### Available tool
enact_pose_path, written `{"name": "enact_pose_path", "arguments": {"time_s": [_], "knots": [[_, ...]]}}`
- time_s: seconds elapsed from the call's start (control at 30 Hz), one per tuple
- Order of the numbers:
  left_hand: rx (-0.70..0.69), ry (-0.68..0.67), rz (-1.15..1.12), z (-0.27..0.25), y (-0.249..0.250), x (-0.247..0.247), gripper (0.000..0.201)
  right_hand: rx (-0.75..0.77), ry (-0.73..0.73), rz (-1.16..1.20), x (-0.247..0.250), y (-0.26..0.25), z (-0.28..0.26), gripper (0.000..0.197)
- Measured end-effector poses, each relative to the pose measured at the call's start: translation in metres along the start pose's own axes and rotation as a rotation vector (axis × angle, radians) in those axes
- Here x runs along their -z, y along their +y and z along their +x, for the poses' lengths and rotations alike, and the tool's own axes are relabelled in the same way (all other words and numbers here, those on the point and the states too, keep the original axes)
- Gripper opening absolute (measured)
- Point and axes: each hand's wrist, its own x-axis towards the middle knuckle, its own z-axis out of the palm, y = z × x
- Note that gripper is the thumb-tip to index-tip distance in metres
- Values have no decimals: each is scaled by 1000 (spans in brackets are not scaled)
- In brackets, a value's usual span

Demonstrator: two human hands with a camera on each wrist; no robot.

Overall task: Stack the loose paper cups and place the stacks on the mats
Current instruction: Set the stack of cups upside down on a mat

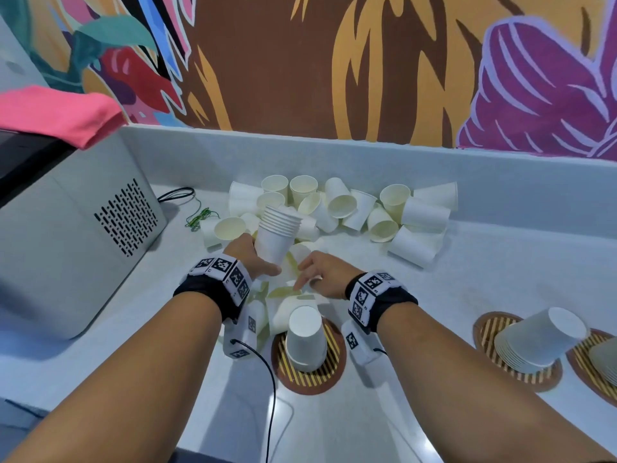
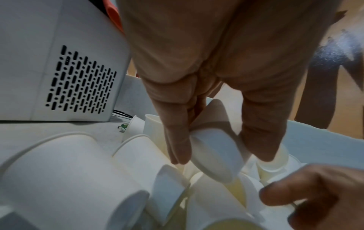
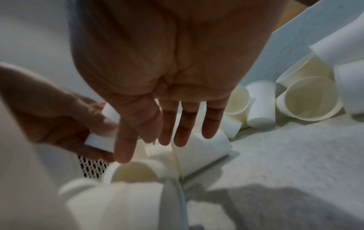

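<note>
My left hand (image 1: 263, 259) grips the base of a nested stack of white paper cups (image 1: 278, 230), held tilted above the counter; in the left wrist view, fingers and thumb of that left hand (image 2: 220, 154) wrap the stack's bottom cup (image 2: 214, 149). My right hand (image 1: 305, 279) reaches down with straight, spread fingers (image 3: 167, 133) over loose cups (image 3: 133, 172) lying on their sides, one fingertip at a cup's rim. More loose cups (image 1: 350, 205) are heaped at the back. An inverted stack (image 1: 307, 339) stands on the striped round mat (image 1: 300, 379). A leaning stack (image 1: 541, 339) sits on the right mat (image 1: 490, 329).
A grey appliance with vent holes (image 1: 83, 228) stands at the left, a pink cloth (image 1: 60, 111) on top and cables (image 1: 200, 212) beside it. A third mat (image 1: 594, 379) with cups shows at the right edge. The counter's raised back ledge (image 1: 334, 152) runs behind the heap.
</note>
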Motion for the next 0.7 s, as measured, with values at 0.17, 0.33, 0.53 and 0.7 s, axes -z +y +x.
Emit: {"name": "enact_pose_path", "arguments": {"time_s": [0.17, 0.33, 0.53, 0.7], "knots": [[24, 6, -12, -3, -11, 0, 71, -51, -168, -200, -22, 8, 11, 47], [41, 32, 31, -1, -13, 2, 67, -71, 111, -21, -1, 8, 8, 49], [44, 31, 145, 1, -2, -1, 69, -278, 560, 171, 55, 4, -13, 34], [13, -12, 205, 4, 15, -7, 68, -301, 816, 336, 93, -4, -25, 32]]}}
